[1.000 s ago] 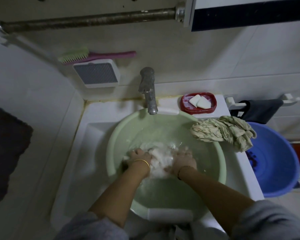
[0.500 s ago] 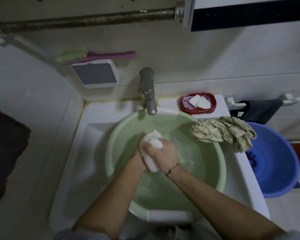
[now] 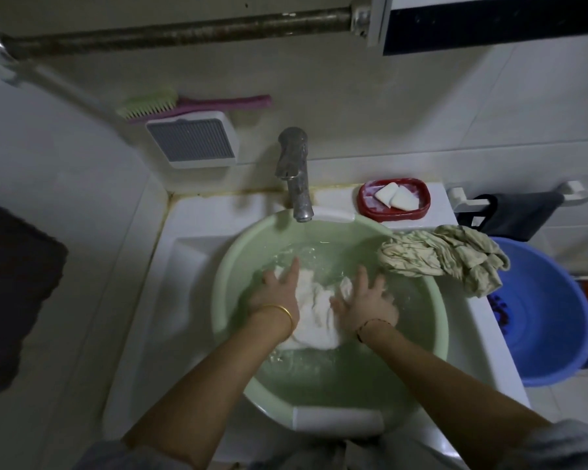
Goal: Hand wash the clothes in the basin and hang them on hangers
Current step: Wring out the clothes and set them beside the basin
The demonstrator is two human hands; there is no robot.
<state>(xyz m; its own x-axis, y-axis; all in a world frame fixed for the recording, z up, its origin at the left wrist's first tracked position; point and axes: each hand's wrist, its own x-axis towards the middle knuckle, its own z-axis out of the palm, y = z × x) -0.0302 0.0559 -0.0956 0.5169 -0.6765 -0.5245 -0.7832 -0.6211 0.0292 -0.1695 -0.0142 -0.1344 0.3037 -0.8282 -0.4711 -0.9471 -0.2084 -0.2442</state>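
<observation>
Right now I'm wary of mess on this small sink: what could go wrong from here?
1. The twisted cloth lies over the basin rim, partly overhanging the blue tub; a bump could tip it off.
2. Both hands press the white garment in water; hard pushes may slosh over the rim.

No readable text, label, brand, number or sign appears anywhere.

You face a dim, white-tiled wall (image 3: 421, 106) with a rusty pipe (image 3: 184, 28) overhead and pale floor tiles (image 3: 564, 418) at right.
</observation>
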